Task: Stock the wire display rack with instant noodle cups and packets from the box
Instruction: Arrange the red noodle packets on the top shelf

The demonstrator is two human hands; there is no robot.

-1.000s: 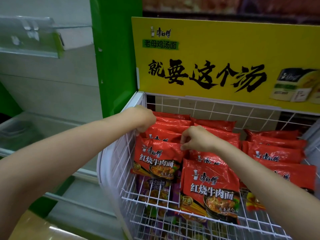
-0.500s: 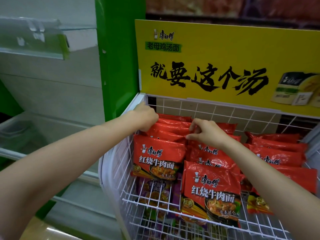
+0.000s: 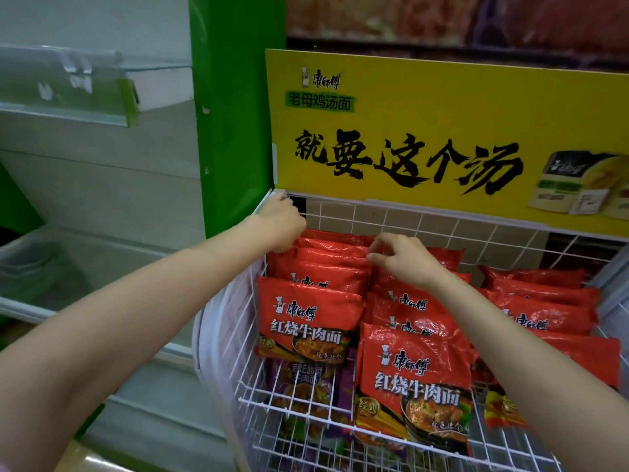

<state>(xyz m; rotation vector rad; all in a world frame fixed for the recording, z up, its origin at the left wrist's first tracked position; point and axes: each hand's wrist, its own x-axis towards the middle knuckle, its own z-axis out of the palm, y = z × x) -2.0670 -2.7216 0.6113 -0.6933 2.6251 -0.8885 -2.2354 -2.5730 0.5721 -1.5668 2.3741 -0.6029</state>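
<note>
Sliding back along the rows: both hands have moved from mid-stack to the rear of the wire rack [image 3: 299, 400] vs 1 s ago. Left hand [image 3: 280, 226] curls on the back-left pkts, exact hold unclear; right hand [image 3: 403, 258] pinches a red packet [image 3: 340, 248] edge at the rear. Looks like tidying, not adding. Count: 3 red rows, approx 6, 5, 4 pkts; purple packets [image 3: 303, 379] below; cups 0, box unseen.

A shop aisle is showing here: a white wire display rack [image 3: 245, 338] is holding rows of identical red instant noodle packets [image 3: 308, 316]. A yellow printed advertising board [image 3: 442, 131] is standing above it, beside a green shelving upright [image 3: 235, 114] with clear plastic price-label strips [image 3: 68, 86].
</note>
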